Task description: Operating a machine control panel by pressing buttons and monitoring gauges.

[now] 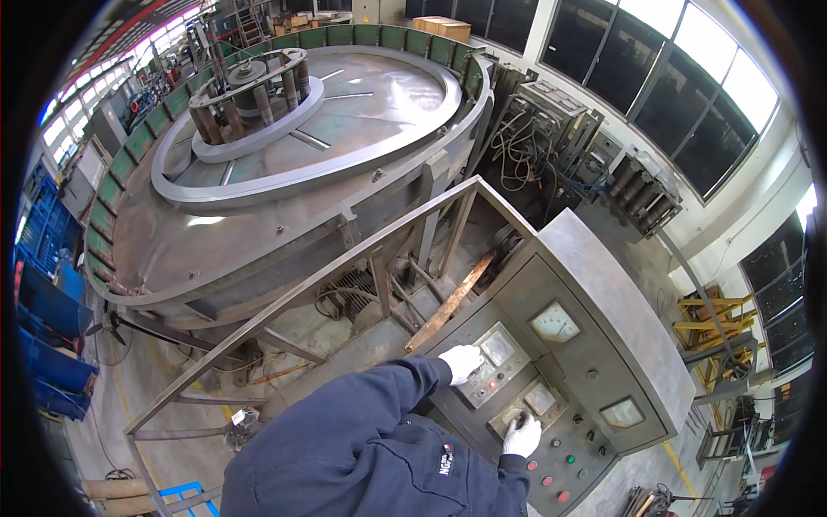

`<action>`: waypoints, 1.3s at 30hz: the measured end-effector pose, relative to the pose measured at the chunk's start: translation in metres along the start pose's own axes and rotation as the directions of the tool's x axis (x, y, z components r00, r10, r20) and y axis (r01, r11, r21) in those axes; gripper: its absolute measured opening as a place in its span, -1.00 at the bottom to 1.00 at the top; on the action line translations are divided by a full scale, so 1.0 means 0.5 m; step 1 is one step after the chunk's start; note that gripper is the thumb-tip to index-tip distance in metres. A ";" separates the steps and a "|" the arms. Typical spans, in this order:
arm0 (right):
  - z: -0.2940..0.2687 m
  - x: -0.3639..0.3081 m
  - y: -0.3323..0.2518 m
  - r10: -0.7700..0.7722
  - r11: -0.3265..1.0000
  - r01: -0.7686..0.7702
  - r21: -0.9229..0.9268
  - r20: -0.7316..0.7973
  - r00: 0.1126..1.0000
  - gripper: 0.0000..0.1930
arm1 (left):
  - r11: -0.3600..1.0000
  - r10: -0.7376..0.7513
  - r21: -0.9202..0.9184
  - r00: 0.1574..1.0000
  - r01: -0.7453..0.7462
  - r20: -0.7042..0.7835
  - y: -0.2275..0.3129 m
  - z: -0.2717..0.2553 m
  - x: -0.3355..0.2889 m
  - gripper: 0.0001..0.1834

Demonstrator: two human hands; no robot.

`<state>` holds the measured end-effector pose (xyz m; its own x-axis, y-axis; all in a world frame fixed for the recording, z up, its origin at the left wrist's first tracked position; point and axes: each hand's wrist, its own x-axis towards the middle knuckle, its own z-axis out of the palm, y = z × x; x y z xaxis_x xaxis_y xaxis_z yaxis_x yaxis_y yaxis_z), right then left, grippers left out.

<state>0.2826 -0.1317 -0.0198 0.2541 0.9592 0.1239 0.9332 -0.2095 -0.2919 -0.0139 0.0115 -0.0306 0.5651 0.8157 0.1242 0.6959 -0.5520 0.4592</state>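
My left hand (463, 364), in a white glove, rests on the upper instrument plate (484, 389) of a grey control console (594, 258). Its fingers curl down beside a small square meter (497, 349), and what lies under them is hidden. Lower on the console, my right hand (522, 439), also gloved in white, has its fingers closed round a black knob (518, 421). That knob sits on a second instrument plate (504, 420), next to another meter (540, 397). Red buttons (563, 496) and green buttons (570, 459) stand on the panel right of this hand.
Beyond a metal railing (345, 267) is a large round machine (284, 241) with a shiny metal ring (388, 158) on top. A worn wooden plank (452, 302) leans beside the console. Yellow metal frames (715, 319) stand at right, blue racks (52, 345) at far left.
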 end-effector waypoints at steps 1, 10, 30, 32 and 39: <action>-0.003 -0.002 -0.002 0.006 1.000 -0.006 0.000 0.007 1.000 -0.63 | 1.000 0.000 0.002 1.000 0.000 0.001 0.000 0.001 0.000 -0.78; -0.001 0.004 -0.003 0.024 0.999 -0.025 0.037 0.019 1.000 -0.63 | 0.999 -0.035 0.005 0.999 0.035 0.036 0.010 -0.018 0.001 -0.79; -0.015 0.004 -0.018 0.029 0.999 -0.029 -0.014 -0.005 1.000 -0.65 | 1.000 0.016 0.022 0.997 -0.017 0.069 0.007 -0.032 0.005 -0.77; -0.020 0.004 -0.019 0.037 0.999 -0.037 -0.015 -0.006 0.999 -0.65 | 0.999 0.028 0.013 0.998 -0.029 0.060 0.010 -0.028 0.010 -0.77; -0.030 0.000 -0.019 -0.046 0.999 0.044 -0.029 -0.071 0.996 -0.63 | 0.999 0.026 -0.042 0.997 -0.023 0.068 0.033 -0.068 0.014 -0.83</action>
<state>0.2773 -0.1327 -0.0027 0.2280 0.9521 0.2039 0.9506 -0.1724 -0.2581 -0.0135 0.0142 0.0080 0.6116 0.7875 0.0760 0.6635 -0.5628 0.4930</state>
